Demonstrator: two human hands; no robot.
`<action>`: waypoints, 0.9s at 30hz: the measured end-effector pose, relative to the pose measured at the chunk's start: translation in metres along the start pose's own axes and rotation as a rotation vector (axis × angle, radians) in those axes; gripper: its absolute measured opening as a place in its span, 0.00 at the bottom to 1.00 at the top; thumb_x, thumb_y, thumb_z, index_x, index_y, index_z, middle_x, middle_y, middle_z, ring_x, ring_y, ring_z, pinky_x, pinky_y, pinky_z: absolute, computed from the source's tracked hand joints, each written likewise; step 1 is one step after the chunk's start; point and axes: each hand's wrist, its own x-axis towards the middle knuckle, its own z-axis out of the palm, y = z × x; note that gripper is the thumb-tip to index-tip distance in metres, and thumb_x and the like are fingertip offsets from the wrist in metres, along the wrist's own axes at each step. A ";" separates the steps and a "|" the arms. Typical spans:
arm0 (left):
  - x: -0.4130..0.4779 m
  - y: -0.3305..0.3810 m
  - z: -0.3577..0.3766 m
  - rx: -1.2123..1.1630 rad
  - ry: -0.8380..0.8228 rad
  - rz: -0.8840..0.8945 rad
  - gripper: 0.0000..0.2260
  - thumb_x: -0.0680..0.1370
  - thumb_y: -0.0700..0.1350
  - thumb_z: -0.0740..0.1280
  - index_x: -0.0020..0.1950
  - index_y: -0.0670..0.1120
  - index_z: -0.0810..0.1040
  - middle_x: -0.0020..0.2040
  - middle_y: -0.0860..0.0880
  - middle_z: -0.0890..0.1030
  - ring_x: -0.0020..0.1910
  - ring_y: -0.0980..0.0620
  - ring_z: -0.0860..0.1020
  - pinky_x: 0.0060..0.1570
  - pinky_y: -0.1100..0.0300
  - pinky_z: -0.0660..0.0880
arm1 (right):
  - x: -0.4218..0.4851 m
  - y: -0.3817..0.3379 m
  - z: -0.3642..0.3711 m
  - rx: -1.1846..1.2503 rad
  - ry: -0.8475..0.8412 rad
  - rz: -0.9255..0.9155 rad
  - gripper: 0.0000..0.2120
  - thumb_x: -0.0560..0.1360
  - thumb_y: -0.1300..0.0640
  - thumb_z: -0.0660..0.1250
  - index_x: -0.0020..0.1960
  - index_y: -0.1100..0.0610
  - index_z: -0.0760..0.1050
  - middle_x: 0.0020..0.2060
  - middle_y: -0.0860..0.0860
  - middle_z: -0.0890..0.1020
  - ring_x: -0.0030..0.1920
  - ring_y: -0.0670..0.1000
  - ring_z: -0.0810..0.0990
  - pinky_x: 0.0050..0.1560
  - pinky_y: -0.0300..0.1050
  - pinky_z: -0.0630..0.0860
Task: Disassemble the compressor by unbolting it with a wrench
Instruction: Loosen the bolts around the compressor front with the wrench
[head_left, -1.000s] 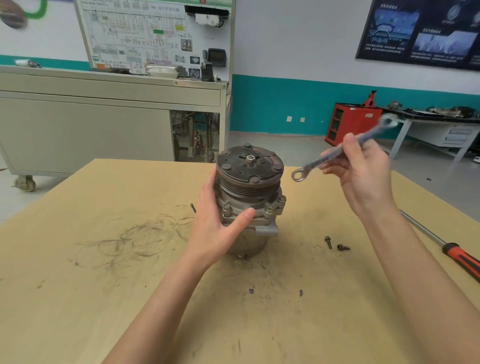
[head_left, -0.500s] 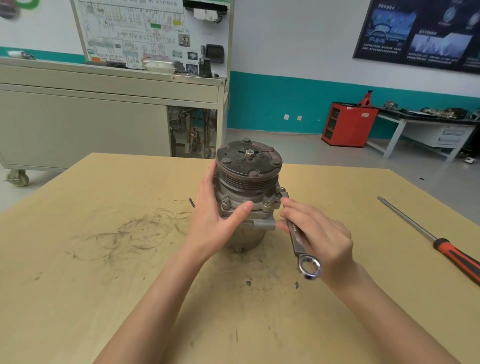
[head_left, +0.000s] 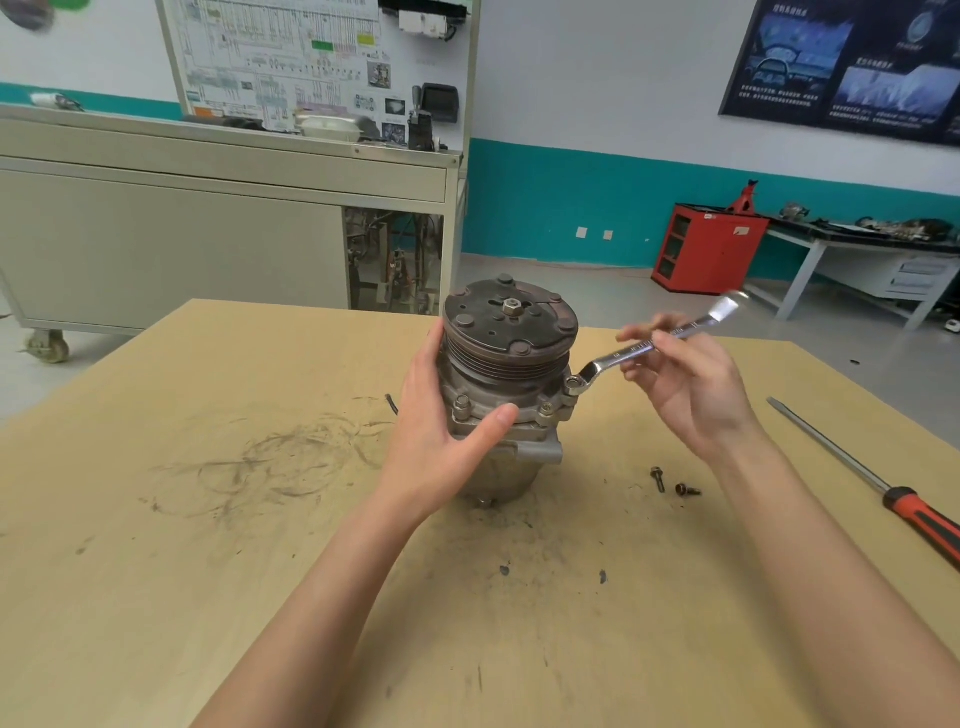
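**Wrench ring seated on a flange bolt, compressor braced**

Dark circular scuffs (head_left: 270, 462) mark the left part of the counter (head_left: 208, 597); nothing there is in the way. Next comes the left grip (head_left: 441, 441). It wraps the compressor (head_left: 511, 364), with the thumb across the front flange and the fingers round the back by the pulley. This is probably to keep the housing from turning or sliding when the wrench is pulled.

The compressor stands upright, pulley face up, midway between the counter's left and right edges and nearer the far edge. Two bolts show in the front flange, one just left of the thumb tip (head_left: 461, 404) and one just right of it (head_left: 545, 408).

On the compressor's right side, the wrench (head_left: 639, 351) has its ring end on a flange bolt. Its shaft slopes up and away to the right, which leaves room to swing clear of the pulley. The right grip (head_left: 696, 384) pinches the shaft near the middle between thumb and fingertips. That is a light hold, better for seating or spinning than for a hard pull. The far end of the wrench is blurred.

Nearer than this hand, two loose bolts (head_left: 672, 484) lie close together on the counter, apart from the compressor; I judge they came out of it. Further right, a long screwdriver (head_left: 883, 488) with a red-and-black handle lies slantwise near the right edge, well apart from the work. A wide wrench swing could sweep towards the loose bolts, but otherwise the path looks free.
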 end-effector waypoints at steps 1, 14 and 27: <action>0.000 0.000 0.000 0.003 0.000 -0.001 0.46 0.68 0.67 0.66 0.79 0.53 0.50 0.77 0.55 0.61 0.74 0.60 0.61 0.74 0.53 0.61 | 0.013 -0.003 -0.003 -0.036 -0.047 0.062 0.04 0.76 0.65 0.57 0.45 0.59 0.69 0.39 0.53 0.82 0.34 0.50 0.79 0.34 0.39 0.76; 0.001 -0.005 0.000 0.033 0.003 0.007 0.45 0.68 0.68 0.66 0.79 0.57 0.49 0.77 0.58 0.59 0.74 0.64 0.59 0.71 0.64 0.59 | 0.076 0.008 0.008 -0.036 -0.367 0.420 0.06 0.75 0.60 0.60 0.43 0.60 0.74 0.28 0.50 0.74 0.24 0.45 0.72 0.24 0.32 0.67; -0.001 -0.003 0.000 0.027 0.000 0.016 0.44 0.68 0.67 0.66 0.78 0.56 0.50 0.76 0.57 0.60 0.74 0.62 0.60 0.72 0.61 0.60 | -0.044 -0.018 0.040 -0.815 0.110 -0.727 0.06 0.75 0.58 0.68 0.44 0.61 0.79 0.39 0.53 0.84 0.35 0.53 0.83 0.40 0.46 0.81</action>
